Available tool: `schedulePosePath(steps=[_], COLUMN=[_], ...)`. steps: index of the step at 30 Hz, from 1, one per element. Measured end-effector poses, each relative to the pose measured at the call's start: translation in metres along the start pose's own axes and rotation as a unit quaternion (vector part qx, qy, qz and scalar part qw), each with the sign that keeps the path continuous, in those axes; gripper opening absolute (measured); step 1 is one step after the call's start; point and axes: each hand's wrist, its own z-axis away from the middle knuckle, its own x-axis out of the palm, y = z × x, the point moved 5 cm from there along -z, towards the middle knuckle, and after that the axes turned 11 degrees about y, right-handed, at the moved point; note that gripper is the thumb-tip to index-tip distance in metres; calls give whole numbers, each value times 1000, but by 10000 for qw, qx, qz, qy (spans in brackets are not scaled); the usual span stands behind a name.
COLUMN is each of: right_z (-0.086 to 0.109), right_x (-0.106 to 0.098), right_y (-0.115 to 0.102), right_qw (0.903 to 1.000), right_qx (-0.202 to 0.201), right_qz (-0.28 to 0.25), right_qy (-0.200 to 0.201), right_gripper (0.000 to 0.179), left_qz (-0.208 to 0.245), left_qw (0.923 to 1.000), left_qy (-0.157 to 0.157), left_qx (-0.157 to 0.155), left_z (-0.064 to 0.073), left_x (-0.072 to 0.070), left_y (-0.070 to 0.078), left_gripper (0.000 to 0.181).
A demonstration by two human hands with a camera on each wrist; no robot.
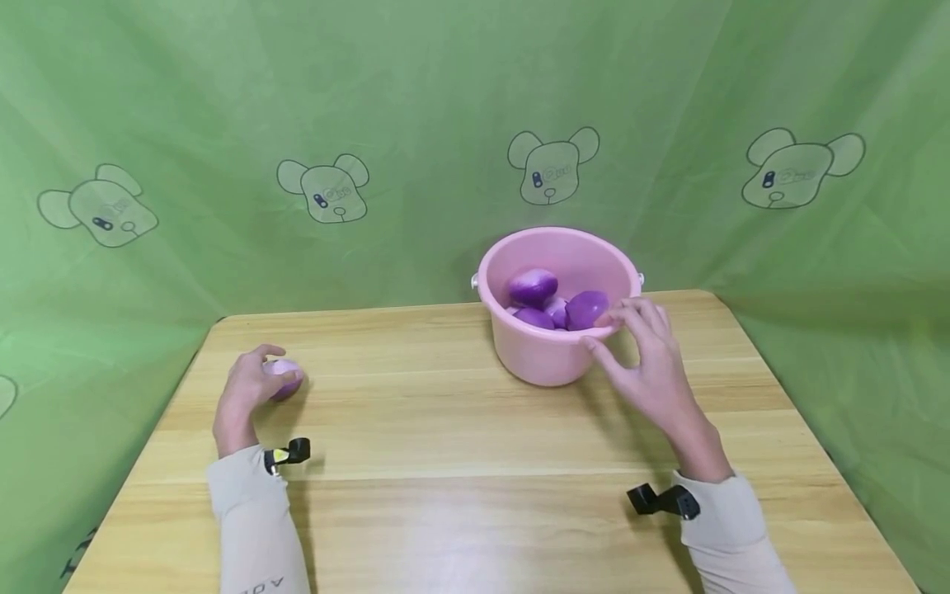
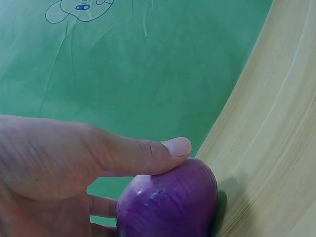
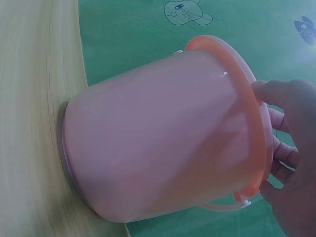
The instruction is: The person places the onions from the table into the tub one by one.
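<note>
At the left of the table, my left hand (image 1: 246,388) holds a purple onion (image 1: 284,379). In the left wrist view the thumb lies over the top of the onion (image 2: 170,202), with fingers partly hidden behind it. My right hand (image 1: 649,359) is at the near right rim of a pink bucket (image 1: 545,359). In the right wrist view the thumb of the right hand (image 3: 296,133) is outside the rim of the bucket (image 3: 163,133) and the fingers reach over it, pinching the edge. Several purple onions (image 1: 533,287) lie inside the bucket, which stands upright.
The bucket stands near the back edge of the wooden table (image 1: 416,429). A green curtain (image 1: 430,99) with bear-head drawings hangs behind and at both sides. The bucket's thin white handle (image 3: 224,206) hangs along its side. Small black cameras sit on both sleeves.
</note>
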Motion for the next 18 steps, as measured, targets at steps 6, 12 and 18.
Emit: schedulePosePath(steps=[6,12,18], right_z=[0,0,0], right_x=[0,0,0], right_y=[0,1,0], right_qw=[10000,10000,10000], right_qx=[17,18,15], right_qz=[13,-9,-26], right_qy=[-1,14,29], right_gripper=[31,31,30], left_qz=[-87,-147,-147], left_qw=[9996,9990,9998], left_qy=[-170,-232,-59], left_qx=[-225,-341,-134], left_z=[2,2,-1], left_x=[0,1,4], left_y=[1,2,7], left_gripper=[67,70,73])
